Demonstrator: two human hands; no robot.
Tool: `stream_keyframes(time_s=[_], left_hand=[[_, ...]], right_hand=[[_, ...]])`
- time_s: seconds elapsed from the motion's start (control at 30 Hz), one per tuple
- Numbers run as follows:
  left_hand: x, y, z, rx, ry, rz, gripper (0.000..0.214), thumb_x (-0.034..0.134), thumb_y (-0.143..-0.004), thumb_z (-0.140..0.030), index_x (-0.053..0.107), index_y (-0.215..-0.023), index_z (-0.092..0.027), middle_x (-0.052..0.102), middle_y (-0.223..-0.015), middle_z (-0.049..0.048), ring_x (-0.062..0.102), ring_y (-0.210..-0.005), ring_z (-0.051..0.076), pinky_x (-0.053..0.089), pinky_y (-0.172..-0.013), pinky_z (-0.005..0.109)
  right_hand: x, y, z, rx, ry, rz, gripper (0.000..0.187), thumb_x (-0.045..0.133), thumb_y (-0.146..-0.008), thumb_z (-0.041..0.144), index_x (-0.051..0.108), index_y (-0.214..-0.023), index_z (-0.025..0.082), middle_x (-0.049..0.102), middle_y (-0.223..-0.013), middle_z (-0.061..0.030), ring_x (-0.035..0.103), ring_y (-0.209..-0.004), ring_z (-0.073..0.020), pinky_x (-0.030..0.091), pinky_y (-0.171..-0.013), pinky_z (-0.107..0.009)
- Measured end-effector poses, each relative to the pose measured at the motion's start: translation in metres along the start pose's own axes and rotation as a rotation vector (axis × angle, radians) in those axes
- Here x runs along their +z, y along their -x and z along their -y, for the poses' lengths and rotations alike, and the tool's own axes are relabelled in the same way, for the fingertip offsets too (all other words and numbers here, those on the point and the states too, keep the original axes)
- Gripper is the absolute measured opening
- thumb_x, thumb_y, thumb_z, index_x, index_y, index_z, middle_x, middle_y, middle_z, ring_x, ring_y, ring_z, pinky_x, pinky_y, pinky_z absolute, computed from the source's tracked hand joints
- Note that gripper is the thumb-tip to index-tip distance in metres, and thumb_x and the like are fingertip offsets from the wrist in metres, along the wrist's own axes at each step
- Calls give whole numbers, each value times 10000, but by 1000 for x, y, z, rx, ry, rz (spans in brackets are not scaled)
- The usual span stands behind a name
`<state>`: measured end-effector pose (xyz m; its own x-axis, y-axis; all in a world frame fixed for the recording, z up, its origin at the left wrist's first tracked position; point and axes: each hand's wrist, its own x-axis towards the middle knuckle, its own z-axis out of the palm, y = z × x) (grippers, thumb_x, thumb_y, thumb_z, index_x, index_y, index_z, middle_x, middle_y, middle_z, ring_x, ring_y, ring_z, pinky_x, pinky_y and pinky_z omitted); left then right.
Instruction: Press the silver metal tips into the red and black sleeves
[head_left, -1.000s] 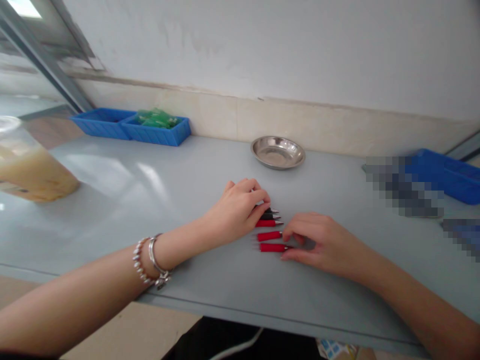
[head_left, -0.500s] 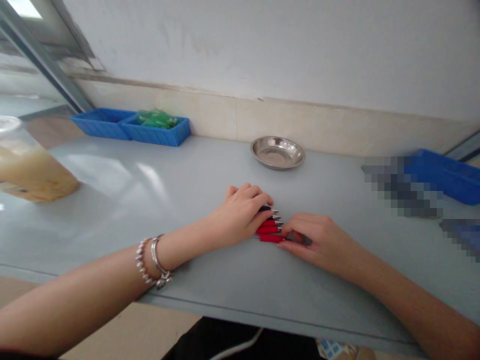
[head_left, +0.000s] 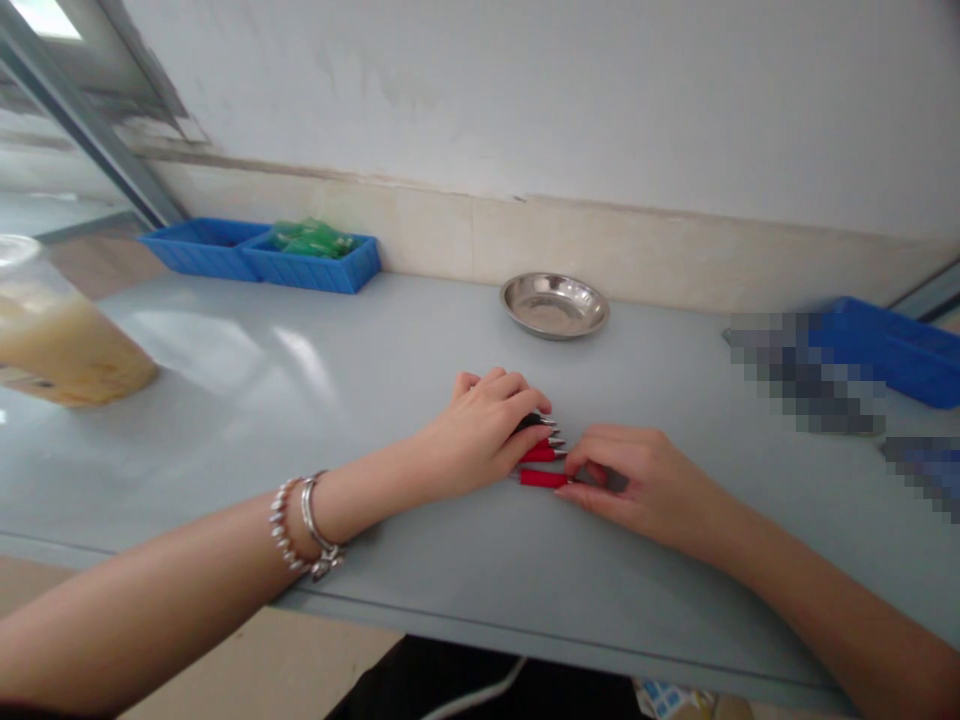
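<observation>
Several pens with silver tips lie side by side on the grey table, tips to the right. My left hand (head_left: 499, 425) is closed over the row, its thumb and fingers around black pens (head_left: 531, 421) and red pens (head_left: 541, 455); their rear ends are hidden under the palm. Nearest to me, a separate red pen (head_left: 544, 479) lies slightly apart from the others. The thumb and fingertips of my right hand (head_left: 622, 475) pinch this one at its tip end.
A round steel dish (head_left: 555, 305) stands near the wall. Two blue bins (head_left: 311, 272) sit at the back left, one with green plastic inside. At left is a clear container of yellowish liquid (head_left: 82, 345); another blue bin (head_left: 892, 350) and blurred-out items are at right.
My left thumb has shifted slightly right and up over the pens, covering more of them. The gap between the nearest red pen and the row looks a little wider. My right hand stays nearly still.
</observation>
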<state>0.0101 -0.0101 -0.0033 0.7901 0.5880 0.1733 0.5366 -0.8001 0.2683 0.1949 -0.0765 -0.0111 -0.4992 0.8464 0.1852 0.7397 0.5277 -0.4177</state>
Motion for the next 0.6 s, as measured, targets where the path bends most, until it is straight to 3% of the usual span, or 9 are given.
stream_keyframes(time_s=[0.13, 0.3, 0.5, 0.6], left_hand=[[-5, 1, -2, 72, 43, -74, 211, 412, -883, -300, 563, -976, -185, 549, -974, 53, 466, -939, 185, 275, -748, 325], [-11, 3, -5, 167, 70, -102, 225, 436, -873, -344, 594, -888, -184, 558, -892, 41, 472, -870, 164, 256, -732, 313], [-10, 3, -5, 164, 43, -92, 212, 414, -889, -315, 565, -951, -180, 604, -824, 12, 490, -806, 140, 239, -734, 307], [-8, 3, -5, 153, 50, -128, 209, 375, -901, -256, 562, -950, -176, 626, -831, 6, 494, -759, 125, 235, -739, 307]], right_hand=[[-2, 0, 0, 24, -38, -35, 135, 536, -798, 256, 570, -713, 156, 551, -647, -7, 486, -601, -115, 379, -559, -236], [-4, -1, 1, 159, -162, -134, 137, 540, -793, 285, 585, -732, 171, 577, -605, 9, 495, -540, -102, 381, -524, -224], [-6, 0, 0, 254, -267, -308, 143, 551, -789, 328, 578, -804, 189, 618, -627, 14, 528, -557, -108, 394, -551, -230], [-8, 0, 0, 285, -295, -312, 196, 515, -808, 377, 576, -817, 191, 594, -601, 22, 501, -531, -105, 382, -534, -230]])
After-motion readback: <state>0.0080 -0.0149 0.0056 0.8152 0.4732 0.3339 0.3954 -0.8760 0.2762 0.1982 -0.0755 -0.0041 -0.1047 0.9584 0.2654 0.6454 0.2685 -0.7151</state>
